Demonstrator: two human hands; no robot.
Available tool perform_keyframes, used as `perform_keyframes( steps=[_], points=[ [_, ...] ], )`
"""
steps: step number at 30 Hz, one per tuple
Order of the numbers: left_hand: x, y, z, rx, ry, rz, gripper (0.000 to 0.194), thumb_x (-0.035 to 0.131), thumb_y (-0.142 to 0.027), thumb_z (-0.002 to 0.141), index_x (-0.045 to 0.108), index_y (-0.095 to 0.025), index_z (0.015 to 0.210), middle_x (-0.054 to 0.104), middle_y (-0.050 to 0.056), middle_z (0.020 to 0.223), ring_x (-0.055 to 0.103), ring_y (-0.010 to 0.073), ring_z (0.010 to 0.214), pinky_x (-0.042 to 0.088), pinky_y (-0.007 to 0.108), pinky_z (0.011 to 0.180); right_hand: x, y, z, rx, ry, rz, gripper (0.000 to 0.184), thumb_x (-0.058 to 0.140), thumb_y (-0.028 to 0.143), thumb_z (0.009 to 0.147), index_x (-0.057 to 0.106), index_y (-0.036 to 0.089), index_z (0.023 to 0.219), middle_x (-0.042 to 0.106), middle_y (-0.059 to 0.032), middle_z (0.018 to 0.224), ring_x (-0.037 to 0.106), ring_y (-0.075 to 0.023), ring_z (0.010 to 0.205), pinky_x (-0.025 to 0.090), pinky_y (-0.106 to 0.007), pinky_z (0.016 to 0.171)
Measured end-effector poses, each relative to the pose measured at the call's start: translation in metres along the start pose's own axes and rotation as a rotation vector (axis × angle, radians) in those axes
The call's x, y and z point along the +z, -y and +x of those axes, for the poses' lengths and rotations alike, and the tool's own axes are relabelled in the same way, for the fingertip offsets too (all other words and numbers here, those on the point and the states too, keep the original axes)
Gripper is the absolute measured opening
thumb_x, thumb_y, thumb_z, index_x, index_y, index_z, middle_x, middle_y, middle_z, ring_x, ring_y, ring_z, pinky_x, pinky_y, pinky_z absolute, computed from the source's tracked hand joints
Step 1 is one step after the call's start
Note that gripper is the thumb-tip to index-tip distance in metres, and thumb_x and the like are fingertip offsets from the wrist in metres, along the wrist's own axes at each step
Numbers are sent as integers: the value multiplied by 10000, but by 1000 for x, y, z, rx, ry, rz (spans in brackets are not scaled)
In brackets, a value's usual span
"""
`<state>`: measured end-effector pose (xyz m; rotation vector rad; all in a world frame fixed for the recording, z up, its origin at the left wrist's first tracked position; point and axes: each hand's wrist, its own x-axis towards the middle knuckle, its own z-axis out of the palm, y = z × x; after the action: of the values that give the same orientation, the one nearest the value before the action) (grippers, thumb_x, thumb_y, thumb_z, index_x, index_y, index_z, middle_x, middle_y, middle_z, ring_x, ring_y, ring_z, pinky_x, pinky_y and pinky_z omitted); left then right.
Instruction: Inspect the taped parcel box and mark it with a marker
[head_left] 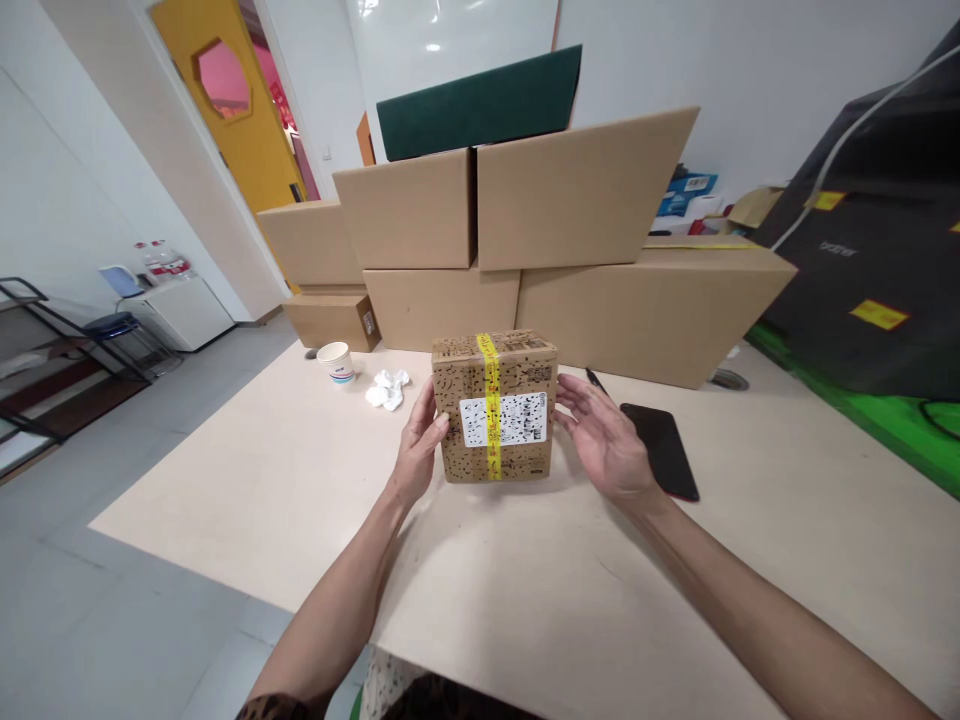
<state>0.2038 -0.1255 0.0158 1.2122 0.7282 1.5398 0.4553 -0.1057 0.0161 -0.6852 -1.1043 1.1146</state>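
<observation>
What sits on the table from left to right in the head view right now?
Paper cup → crumpled white tissue → left hand → speckled box with yellow tape → right hand → black phone.

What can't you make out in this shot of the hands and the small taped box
- Small box, head view: its back and underside are hidden by its own body, and the white label's print is too small to read.
- Left hand: fingers wrap behind the box's side, so the grip is unclear.
- Right hand: whether it touches the box is uncertain.
- Black phone: partly covered by the right hand.
</observation>
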Motion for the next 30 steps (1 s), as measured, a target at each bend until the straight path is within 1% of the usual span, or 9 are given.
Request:
perform_keyframes(
  steps=[4,7,10,14,19,22,25,27,30],
  points=[
    [7,3,-3,-14,-54,-135,764,833,-571,796,578,-316,1470,546,53,1593,403,340,1543,340,475,1273,3,14,-10,-165,62,-54,338,612,457,962,736,338,1253,755,-64,1291,663,-281,1279,500,-536,1135],
    [14,7,-5,-121,-69,-324,774,664,-772,841,625,-251,1413,642,93,1491,424,346,1534,364,498,1259,4,32,-20,-287,184,-206,375,609,417,988,702,334,1341,743,-60,1340,637,-279,1335,472,-522,1181],
    [16,9,-5,-297,-55,-488,822,505,-825,899,642,-173,1380,693,153,1411,468,370,1505,381,552,1236,7,48,-26,-472,382,-453,420,645,337,979,673,324,1398,725,-68,1381,596,-287,1394,464,-509,1194],
    [8,1,-1,-443,-95,-620,765,452,-746,972,660,-99,1323,746,197,1297,565,379,1422,415,560,1203,13,58,-30,-758,547,-605,537,655,268,950,599,285,1484,722,-92,1387,608,-296,1385,457,-516,1195],
    [-3,-18,4,-428,-143,-679,362,610,-437,924,739,-140,1085,819,122,1059,654,352,1318,461,510,1167,16,60,-35,-893,625,-675,573,633,161,918,584,253,1481,760,-99,1312,636,-282,1356,446,-512,1197],
    [-8,-23,7,-315,-228,-651,276,648,-306,797,743,-164,1014,822,87,999,669,343,1290,480,480,1146,16,56,-36,-911,583,-692,536,637,115,902,626,252,1420,787,-88,1234,668,-275,1308,446,-516,1197],
    [-12,-23,9,-216,-260,-553,420,647,-247,701,734,-171,1105,815,74,1064,656,332,1299,488,457,1125,17,44,-33,-884,433,-701,421,643,123,920,686,245,1320,801,-87,1126,711,-268,1209,542,-483,1098],
    [-14,-21,10,-179,-240,-456,514,650,-220,653,720,-186,1160,801,61,1136,641,318,1310,484,435,1115,17,34,-29,-822,314,-710,303,659,158,931,727,246,1213,797,-87,1051,738,-260,1097,612,-435,969],
    [-16,-18,10,-168,-188,-309,574,666,-208,610,709,-216,1182,769,41,1221,613,312,1328,472,418,1106,16,22,-26,-637,196,-715,102,662,280,953,747,254,1003,774,-90,973,743,-253,953,631,-405,854]
  ],
)
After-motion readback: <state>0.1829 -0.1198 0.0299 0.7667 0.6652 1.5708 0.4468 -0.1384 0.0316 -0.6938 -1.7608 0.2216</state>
